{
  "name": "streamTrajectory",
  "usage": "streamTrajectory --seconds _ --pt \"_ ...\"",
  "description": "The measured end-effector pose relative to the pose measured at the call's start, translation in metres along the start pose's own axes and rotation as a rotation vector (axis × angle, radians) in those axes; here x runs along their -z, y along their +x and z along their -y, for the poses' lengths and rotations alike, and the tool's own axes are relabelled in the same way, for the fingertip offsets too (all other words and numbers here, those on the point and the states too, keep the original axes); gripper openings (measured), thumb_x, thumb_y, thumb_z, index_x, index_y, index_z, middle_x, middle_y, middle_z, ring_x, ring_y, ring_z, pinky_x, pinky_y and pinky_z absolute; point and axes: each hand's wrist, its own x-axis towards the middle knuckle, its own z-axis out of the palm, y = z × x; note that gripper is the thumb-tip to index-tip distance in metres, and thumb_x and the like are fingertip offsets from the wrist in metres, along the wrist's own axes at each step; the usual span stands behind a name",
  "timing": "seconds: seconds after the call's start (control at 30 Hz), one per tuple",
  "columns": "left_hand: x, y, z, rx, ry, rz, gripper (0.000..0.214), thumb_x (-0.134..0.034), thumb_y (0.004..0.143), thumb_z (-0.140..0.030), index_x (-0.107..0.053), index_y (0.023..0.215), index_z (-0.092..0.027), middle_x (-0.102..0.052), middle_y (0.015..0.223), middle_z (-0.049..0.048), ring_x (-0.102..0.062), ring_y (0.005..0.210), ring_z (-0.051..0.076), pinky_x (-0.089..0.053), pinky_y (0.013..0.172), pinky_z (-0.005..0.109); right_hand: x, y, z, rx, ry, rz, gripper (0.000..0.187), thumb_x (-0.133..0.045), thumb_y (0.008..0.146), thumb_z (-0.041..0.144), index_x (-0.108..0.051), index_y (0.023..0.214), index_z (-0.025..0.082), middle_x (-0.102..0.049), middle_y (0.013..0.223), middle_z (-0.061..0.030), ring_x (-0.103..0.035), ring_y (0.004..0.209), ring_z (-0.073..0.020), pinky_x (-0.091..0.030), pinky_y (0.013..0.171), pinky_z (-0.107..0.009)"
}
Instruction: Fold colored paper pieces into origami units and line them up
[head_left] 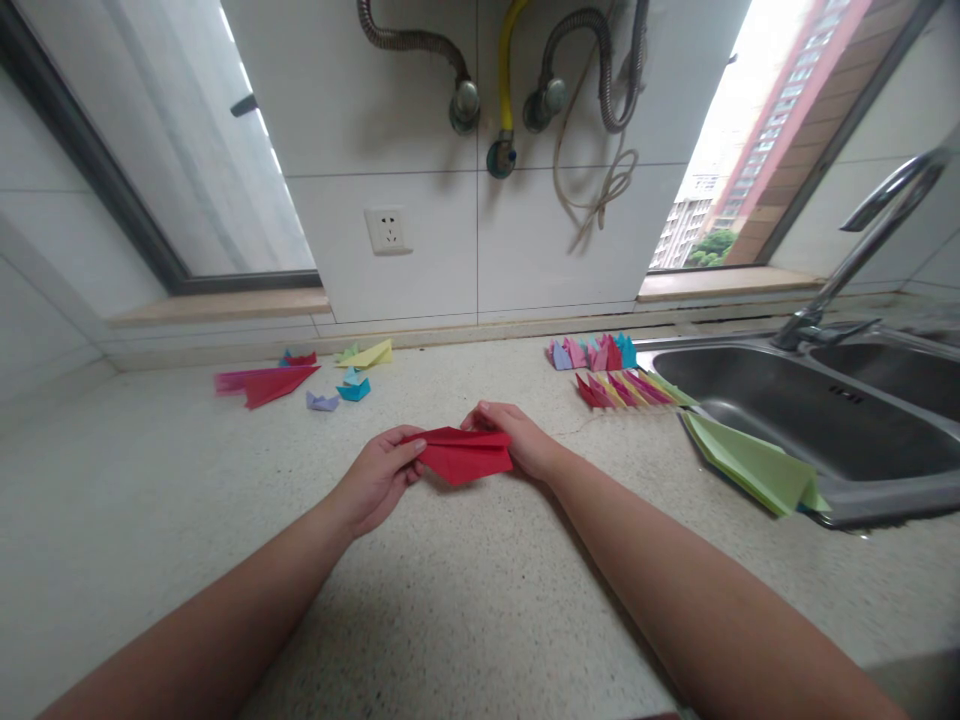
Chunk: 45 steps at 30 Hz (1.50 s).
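Note:
A red paper plane (465, 460) is held just above the speckled countertop (450, 600), near its middle. My left hand (382, 475) pinches its left end, the thumb on top and the fingers beneath. At the right end, my right hand (517, 435) is closed on the paper, with some of its fingers hidden behind it. Folded layers run lengthwise along the plane's top. Beyond my left hand lie a small lilac paper boat (322, 402) and a blue paper boat (354, 390).
Red and pink paper planes (277, 385) and a yellow paper plane (371, 354) lie at the back left. Rows of small folded papers (622, 390) stand back right. Green paper planes (750, 465) rest on the rim of the steel sink (862, 500), below a faucet (862, 240).

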Motion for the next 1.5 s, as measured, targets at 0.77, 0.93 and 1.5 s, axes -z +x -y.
streamTrajectory --seconds 0.77,0.93,1.5 --pt "0.0022 -0.0003 0.0011 -0.015 0.027 0.001 0.023 -0.075 0.078 -0.024 -0.070 0.097 -0.013 -0.067 0.078 0.0047 -0.053 0.060 0.007 -0.036 0.055 0.019 0.0007 0.0020 -0.0037 -0.006 0.015 0.029 0.046 -0.054 0.089 0.055 -0.070 0.082 0.013 -0.062 0.066 -0.0036 -0.048 0.055 -0.0109 -0.033 0.055 -0.025" --pt "0.0025 -0.0001 0.0015 -0.019 0.027 0.009 0.022 -0.075 0.078 -0.024 -0.070 0.097 -0.013 -0.066 0.075 0.0039 -0.052 0.060 0.007 -0.035 0.055 0.019 -0.0001 0.0016 -0.0027 -0.010 0.018 0.029 0.045 -0.054 0.089 0.055 -0.070 0.083 0.013 -0.063 0.068 -0.0040 -0.050 0.057 -0.0114 -0.035 0.056 -0.026" --pt "0.0004 -0.0019 -0.0006 -0.024 0.011 0.007 0.022 -0.077 0.076 -0.024 -0.069 0.093 -0.013 -0.066 0.073 0.0035 -0.053 0.058 0.007 -0.037 0.055 0.018 -0.0012 0.0012 -0.0008 -0.011 -0.008 0.021 0.047 -0.054 0.087 0.058 -0.070 0.083 0.014 -0.061 0.065 -0.0024 -0.047 0.056 -0.0115 -0.032 0.054 -0.025"
